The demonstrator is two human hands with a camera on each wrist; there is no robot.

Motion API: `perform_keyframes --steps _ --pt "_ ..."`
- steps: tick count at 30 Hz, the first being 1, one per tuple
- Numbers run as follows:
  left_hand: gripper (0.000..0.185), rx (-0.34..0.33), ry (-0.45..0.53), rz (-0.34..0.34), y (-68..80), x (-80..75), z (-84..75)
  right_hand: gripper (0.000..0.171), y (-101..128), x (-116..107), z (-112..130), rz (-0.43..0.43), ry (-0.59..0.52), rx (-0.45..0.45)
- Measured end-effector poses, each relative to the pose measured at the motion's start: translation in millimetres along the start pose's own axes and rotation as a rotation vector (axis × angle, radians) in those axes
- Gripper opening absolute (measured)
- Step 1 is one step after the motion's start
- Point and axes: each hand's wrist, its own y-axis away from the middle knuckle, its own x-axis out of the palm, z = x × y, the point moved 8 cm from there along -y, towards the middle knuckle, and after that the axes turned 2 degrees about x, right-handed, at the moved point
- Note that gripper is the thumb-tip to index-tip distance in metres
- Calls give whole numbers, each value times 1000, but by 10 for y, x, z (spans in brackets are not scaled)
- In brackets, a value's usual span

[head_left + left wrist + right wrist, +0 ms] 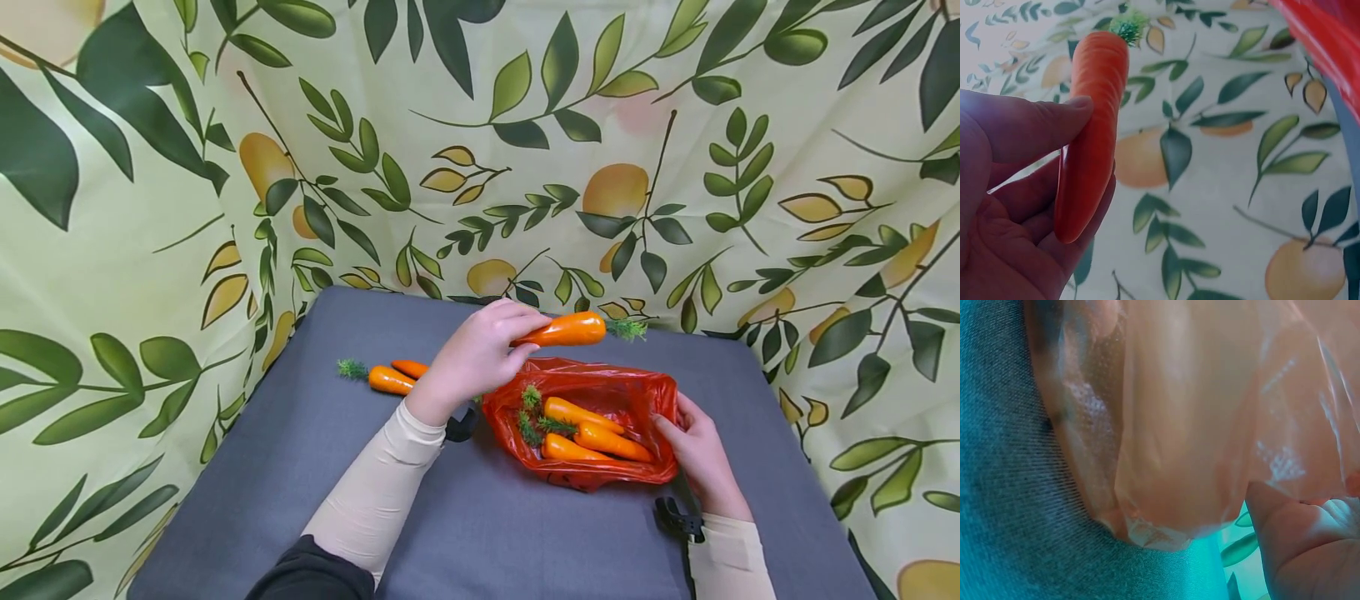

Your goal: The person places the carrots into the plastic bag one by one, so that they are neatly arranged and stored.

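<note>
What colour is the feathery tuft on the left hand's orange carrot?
Green; the feathery tuft shows best in the head view.

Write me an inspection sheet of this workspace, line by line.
Surface: grey tabletop, fabric-textured.
Job's things: open red plastic bag with three carrots inside, leafy tops toward the left; two more carrots on the tabletop left of it, partly hidden by the left arm.
Clutter: nothing seen.
Hands: left hand holds another carrot outside the bag; right hand grips the bag's right edge.
Cables: nothing clearly seen; black wrist mount at the right wrist.
Surroundings: leaf-and-fruit patterned cloth behind and at both sides.
</note>
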Motion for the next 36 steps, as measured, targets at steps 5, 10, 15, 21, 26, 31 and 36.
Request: perform_keyframes --steps 5,10,15,21,26,31,36 --pt "34 34 14 37 -66 166 -106 61 4 6 0 7 -7 2" --pt "34 42 34 104 -114 361 -183 63 1 3 25 7 -6 -3" --pt "32 52 69 171 -163 575 -263 64 -2 -2 36 5 24 -15" --pt "34 50 79 270 -170 865 -339 52 5 -11 -24 -10 56 37" --pt "38 15 71 371 -153 1119 -328 59 3 -8 -32 -6 39 50" --pt "38 -7 67 429 -119 1323 -272 66 -2 -4 27 -7 -4 -17" --pt "34 -9 46 461 -83 1479 -212 63 7 -6 44 -13 0 -42"
